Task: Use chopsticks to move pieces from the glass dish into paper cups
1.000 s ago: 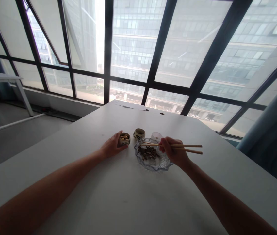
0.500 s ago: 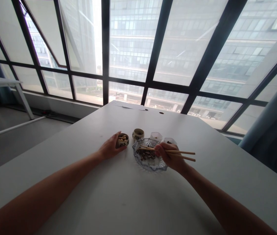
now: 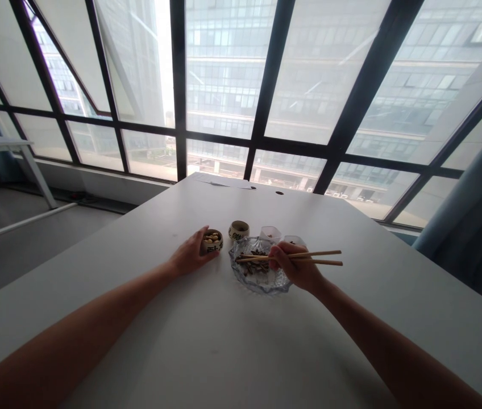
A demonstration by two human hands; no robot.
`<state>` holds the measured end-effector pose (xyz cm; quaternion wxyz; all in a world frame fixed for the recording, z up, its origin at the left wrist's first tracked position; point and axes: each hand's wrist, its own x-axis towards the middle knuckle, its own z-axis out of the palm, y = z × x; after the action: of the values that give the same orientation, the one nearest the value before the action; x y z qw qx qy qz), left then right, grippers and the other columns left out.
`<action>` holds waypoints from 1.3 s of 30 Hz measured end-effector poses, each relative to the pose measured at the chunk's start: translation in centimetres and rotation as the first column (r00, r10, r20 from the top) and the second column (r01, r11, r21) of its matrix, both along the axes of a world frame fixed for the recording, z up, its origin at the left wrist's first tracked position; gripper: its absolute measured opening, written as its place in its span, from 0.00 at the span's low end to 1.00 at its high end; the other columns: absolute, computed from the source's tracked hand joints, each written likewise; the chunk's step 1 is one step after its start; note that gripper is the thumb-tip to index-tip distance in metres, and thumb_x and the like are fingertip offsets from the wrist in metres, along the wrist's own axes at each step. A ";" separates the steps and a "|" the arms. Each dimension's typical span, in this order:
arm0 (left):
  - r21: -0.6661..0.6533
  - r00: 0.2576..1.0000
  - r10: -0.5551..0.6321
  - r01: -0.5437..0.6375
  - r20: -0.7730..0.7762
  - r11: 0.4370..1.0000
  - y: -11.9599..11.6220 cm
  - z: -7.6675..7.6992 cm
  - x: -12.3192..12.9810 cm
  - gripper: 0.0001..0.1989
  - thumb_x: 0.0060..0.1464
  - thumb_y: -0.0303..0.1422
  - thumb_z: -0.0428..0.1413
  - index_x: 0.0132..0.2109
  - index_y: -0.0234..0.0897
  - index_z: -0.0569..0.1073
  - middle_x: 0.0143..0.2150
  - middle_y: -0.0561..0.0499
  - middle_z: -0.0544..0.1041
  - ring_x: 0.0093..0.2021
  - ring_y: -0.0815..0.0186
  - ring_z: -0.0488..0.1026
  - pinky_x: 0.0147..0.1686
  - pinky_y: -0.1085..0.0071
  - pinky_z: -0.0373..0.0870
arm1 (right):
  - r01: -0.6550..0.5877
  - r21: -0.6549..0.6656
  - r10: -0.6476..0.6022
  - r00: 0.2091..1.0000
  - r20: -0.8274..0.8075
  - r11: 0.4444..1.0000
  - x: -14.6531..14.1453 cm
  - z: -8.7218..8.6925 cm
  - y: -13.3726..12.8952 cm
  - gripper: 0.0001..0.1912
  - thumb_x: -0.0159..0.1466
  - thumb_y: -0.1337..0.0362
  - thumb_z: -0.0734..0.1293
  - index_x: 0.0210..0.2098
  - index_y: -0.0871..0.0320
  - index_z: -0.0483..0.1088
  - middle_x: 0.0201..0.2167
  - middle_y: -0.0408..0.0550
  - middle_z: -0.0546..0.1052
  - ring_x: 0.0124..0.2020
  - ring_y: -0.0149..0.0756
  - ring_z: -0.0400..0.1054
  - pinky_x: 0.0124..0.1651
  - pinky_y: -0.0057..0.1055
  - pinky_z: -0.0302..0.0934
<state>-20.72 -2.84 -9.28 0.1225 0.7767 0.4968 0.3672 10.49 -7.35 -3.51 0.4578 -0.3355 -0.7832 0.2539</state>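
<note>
My left hand [image 3: 189, 255] is wrapped round the left side of a small ceramic cup [image 3: 212, 246] with dark lettering, which holds pale nut-like pieces. In my right hand [image 3: 294, 265] is a pair of wooden chopsticks [image 3: 320, 258], pointing left over a clear glass dish [image 3: 283, 283]. Dark, seed-like pieces [image 3: 258, 266] lie in that dish. The chopstick tips are close together at its left part; a small dark piece seems to be at them. Behind the dish stands a second lettered cup [image 3: 239, 230], its contents too dark to tell.
Two small translucent containers [image 3: 270, 232] stand behind the glass dish, the right one partly hidden by my right hand. Paper [image 3: 224, 182] lies at the far edge of the white table [image 3: 207, 341], near two dark round holes. Windows rise beyond.
The chopsticks have shifted slightly left in the dish and their tips have come closer together. The view has moved a little. My left hand stays on the cup.
</note>
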 end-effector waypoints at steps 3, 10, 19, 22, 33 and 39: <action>-0.005 1.000 0.011 -0.011 0.005 1.000 0.0 0.0 0.0 0.42 0.53 0.50 0.59 0.68 0.35 0.58 0.65 0.34 0.68 0.62 0.45 0.69 0.62 0.48 0.66 | 0.036 -0.037 -0.038 0.998 -0.049 0.999 0.3 -0.3 0.3 0.23 0.69 0.48 0.63 0.26 0.58 0.72 0.18 0.46 0.75 0.18 0.32 0.67 0.22 0.27 0.63; 0.000 1.000 0.002 -0.002 -0.009 1.000 0.0 0.0 -0.1 0.42 0.53 0.50 0.59 0.68 0.34 0.57 0.66 0.33 0.67 0.63 0.45 0.69 0.62 0.47 0.66 | -0.027 0.065 0.022 0.996 0.082 0.998 -0.1 0.9 -0.5 0.23 0.69 0.50 0.64 0.23 0.57 0.70 0.17 0.46 0.74 0.17 0.30 0.66 0.21 0.26 0.59; -0.006 1.000 0.004 -0.004 -0.012 1.000 0.2 -0.2 -0.1 0.42 0.54 0.51 0.58 0.69 0.34 0.56 0.66 0.33 0.67 0.63 0.45 0.68 0.62 0.48 0.65 | -0.023 0.035 0.019 0.993 0.113 0.999 -0.2 0.7 -0.2 0.23 0.68 0.48 0.64 0.24 0.56 0.70 0.19 0.46 0.76 0.20 0.32 0.69 0.25 0.27 0.63; -0.002 1.000 0.005 -0.005 -0.011 1.000 0.2 -0.3 -0.1 0.42 0.54 0.50 0.58 0.69 0.35 0.56 0.66 0.33 0.67 0.62 0.46 0.69 0.61 0.48 0.66 | -0.003 0.006 0.003 0.998 0.068 1.000 -0.3 0.3 -0.2 0.23 0.68 0.48 0.64 0.24 0.56 0.70 0.19 0.47 0.76 0.20 0.32 0.70 0.25 0.28 0.64; 0.003 1.000 -0.003 0.003 -0.018 1.000 0.1 -0.1 -0.1 0.42 0.54 0.51 0.58 0.69 0.35 0.56 0.66 0.33 0.67 0.63 0.45 0.69 0.61 0.48 0.66 | 0.145 -0.429 -0.314 0.881 -0.353 0.891 0.5 0.5 2.3 0.28 0.57 0.36 0.68 0.25 0.57 0.70 0.14 0.47 0.75 0.12 0.35 0.66 0.14 0.30 0.61; -0.015 1.000 -0.007 0.006 -0.001 1.000 0.2 -0.1 -0.4 0.44 0.55 0.55 0.56 0.69 0.35 0.55 0.67 0.33 0.65 0.64 0.44 0.67 0.63 0.47 0.64 | 0.200 -0.264 -0.272 0.924 -0.270 0.944 2.6 2.1 2.6 0.30 0.58 0.34 0.67 0.25 0.57 0.70 0.14 0.47 0.75 0.13 0.33 0.67 0.15 0.28 0.61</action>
<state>-21.08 -2.67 -9.42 0.1293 0.7776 0.4971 0.3626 13.14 -4.71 -1.45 0.5576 -0.4360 -0.6223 0.3343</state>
